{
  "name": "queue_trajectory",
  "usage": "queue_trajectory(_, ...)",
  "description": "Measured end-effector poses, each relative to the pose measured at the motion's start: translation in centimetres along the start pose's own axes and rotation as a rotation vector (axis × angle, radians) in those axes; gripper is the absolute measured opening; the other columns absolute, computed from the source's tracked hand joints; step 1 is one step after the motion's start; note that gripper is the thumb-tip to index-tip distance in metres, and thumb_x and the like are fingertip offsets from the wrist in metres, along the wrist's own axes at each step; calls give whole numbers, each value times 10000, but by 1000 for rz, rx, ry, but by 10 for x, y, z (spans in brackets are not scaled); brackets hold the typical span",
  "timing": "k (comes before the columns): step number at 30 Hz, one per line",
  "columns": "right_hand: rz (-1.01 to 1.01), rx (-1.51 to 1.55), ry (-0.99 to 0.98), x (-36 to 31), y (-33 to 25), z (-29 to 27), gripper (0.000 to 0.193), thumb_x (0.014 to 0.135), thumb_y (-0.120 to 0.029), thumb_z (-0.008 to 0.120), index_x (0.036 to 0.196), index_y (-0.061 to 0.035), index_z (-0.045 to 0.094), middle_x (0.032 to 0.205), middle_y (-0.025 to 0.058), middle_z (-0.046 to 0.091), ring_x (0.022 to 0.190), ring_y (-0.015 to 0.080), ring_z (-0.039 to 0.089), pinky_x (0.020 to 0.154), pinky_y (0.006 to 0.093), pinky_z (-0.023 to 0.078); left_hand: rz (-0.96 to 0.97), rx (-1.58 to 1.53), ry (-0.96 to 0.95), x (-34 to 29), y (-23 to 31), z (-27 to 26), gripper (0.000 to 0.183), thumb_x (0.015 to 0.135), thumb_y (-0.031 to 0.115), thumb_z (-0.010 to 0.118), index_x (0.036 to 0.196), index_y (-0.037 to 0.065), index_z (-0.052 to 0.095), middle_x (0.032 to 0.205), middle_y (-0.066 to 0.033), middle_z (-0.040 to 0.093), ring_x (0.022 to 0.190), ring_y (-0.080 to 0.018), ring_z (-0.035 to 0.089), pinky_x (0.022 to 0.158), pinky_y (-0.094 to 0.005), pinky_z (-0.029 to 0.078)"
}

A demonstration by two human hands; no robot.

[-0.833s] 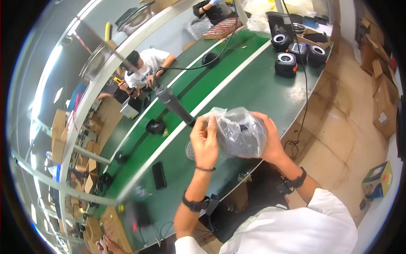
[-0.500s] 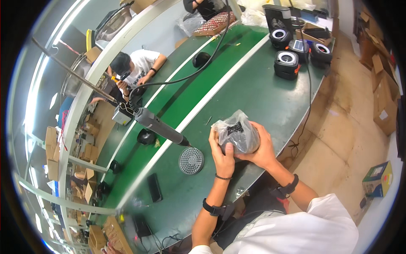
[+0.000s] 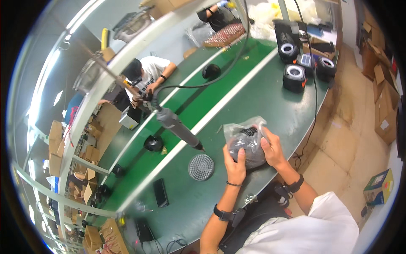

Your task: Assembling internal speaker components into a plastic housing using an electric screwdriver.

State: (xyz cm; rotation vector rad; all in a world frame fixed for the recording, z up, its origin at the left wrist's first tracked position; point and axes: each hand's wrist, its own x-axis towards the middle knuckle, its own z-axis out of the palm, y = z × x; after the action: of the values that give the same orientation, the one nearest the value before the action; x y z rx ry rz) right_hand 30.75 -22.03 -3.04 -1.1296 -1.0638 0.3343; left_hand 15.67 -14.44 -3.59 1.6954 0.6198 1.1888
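A clear plastic bag (image 3: pixel 247 142) with a dark, rounded object inside is held between both hands over the near part of the green workbench. My left hand (image 3: pixel 234 163) grips its left side, the thumb pressed on the front. My right hand (image 3: pixel 272 148) clasps the right side, thumb near the bag's upper edge. Black mesh or cord shows through the top of the plastic; what exactly the object is I cannot make out. Left of my hands lies a round grey grid-like disc (image 3: pixel 201 167). Just above the disc hangs a grey electric screwdriver (image 3: pixel 179 129) on a black cable.
A dark phone-like slab (image 3: pixel 160 192) lies left on the bench (image 3: pixel 182 211). Several black lamp-like units with white rings (image 3: pixel 294 73) stand at the far right. Across the green conveyor belt (image 3: pixel 186 106), with black parts on it, a person (image 3: pixel 152 74) works. Cardboard boxes (image 3: pixel 385 120) line the right side.
The view has shifted, so most things sit lower and further right. Both hands still hold the bag, and my right thumb now lies on its front. The co-worker's hands have moved lower.
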Motion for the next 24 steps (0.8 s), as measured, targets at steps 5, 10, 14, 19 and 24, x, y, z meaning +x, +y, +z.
queue_trajectory(5, -49, -55, 194, -11, 1, 5, 545, 1051, -421, 480, 1263, 46, 664, 1022, 135, 742, 978, 152, 640, 886, 321, 500, 12, -88, -87, -8, 17, 0, 480, 1046, 231, 579, 1424, -33, 446, 1386, -166, 536, 1296, -247, 500, 1128, -377, 368)
queue_trajectory(10, -94, 48, 211, -18, 12, 10, 607, 1052, -462, 467, 1268, 72, 659, 1114, 131, 737, 1059, 180, 651, 963, 331, 486, 344, 95, 75, -2, 47, -13, 539, 954, 112, 665, 1414, -29, 424, 1394, -173, 514, 1319, -290, 494, 1138, -420, 368)
queue_trajectory(14, -127, -38, 208, -23, 6, 8, 698, 1038, -552, 440, 1297, 64, 641, 1154, 173, 728, 1083, 220, 667, 973, 346, 488, 470, 256, -184, 39, 136, -23, 262, 890, -14, 654, 1151, -12, 623, 1132, -210, 649, 1098, -378, 636, 968, -432, 500)
queue_trajectory(19, -151, -69, 235, -24, 10, 10, 751, 1019, -613, 435, 1296, 56, 635, 1150, 175, 725, 1083, 230, 668, 957, 350, 492, 439, 938, -720, 81, 113, 9, 189, 903, 27, 622, 1060, 20, 727, 989, -243, 719, 978, -402, 699, 883, -472, 559)
queue_trajectory(24, -140, -58, 189, -22, 21, 13, 801, 1010, -647, 407, 1294, 68, 632, 1173, 193, 713, 1118, 256, 654, 980, 379, 482, 176, 1156, -995, 111, 114, 18, 256, 843, 107, 702, 1082, 18, 729, 1093, -249, 711, 1093, -385, 683, 941, -464, 557)
